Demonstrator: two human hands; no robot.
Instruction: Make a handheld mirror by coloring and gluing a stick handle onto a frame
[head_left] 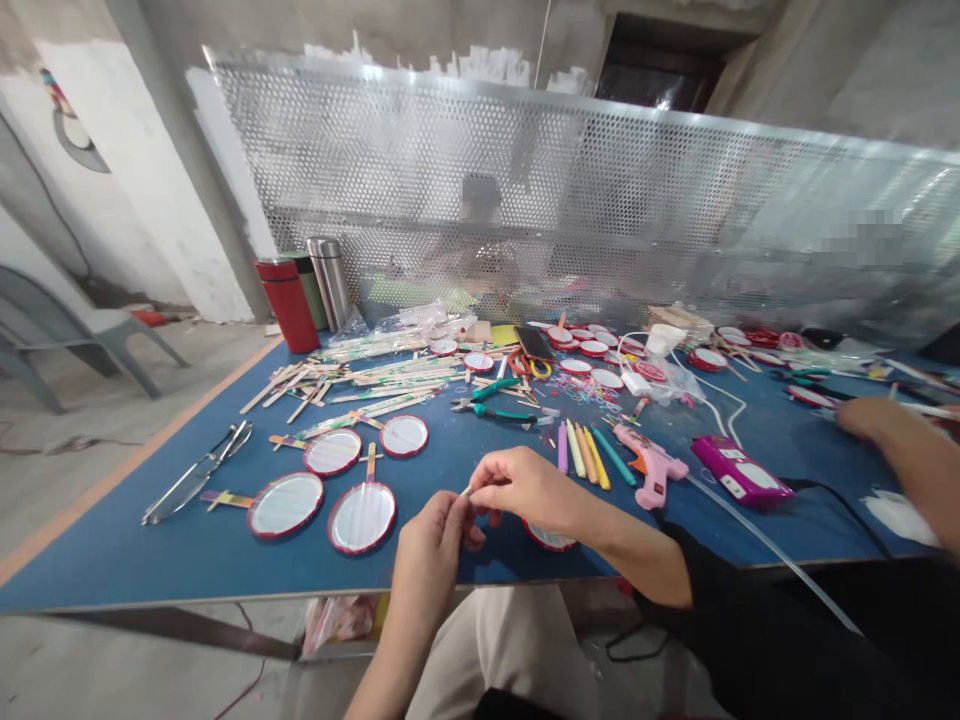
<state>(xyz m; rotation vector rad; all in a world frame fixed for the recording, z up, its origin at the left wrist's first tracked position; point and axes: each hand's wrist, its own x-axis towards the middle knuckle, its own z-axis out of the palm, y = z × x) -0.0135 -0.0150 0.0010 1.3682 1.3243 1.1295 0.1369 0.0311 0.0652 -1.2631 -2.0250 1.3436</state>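
Observation:
My left hand (427,560) and my right hand (517,490) meet above the table's front edge, their fingertips pinching a small thin white strip (466,491). Most of the strip is hidden by my fingers. Under my right wrist, a red-rimmed round mirror (550,538) lies partly covered. Two more red-rimmed mirrors with wooden stick handles (361,517) (286,505) lie to the left of my hands. A pink glue gun (651,466) rests to the right, beyond my right forearm.
The blue table (150,520) holds coloured glue sticks (585,455), green-handled pliers (487,397), craft sticks and more round discs. A co-worker's hand (862,415) reaches in at the right. A perforated metal screen (480,170) stands along the far edge, with flasks (300,290) before it.

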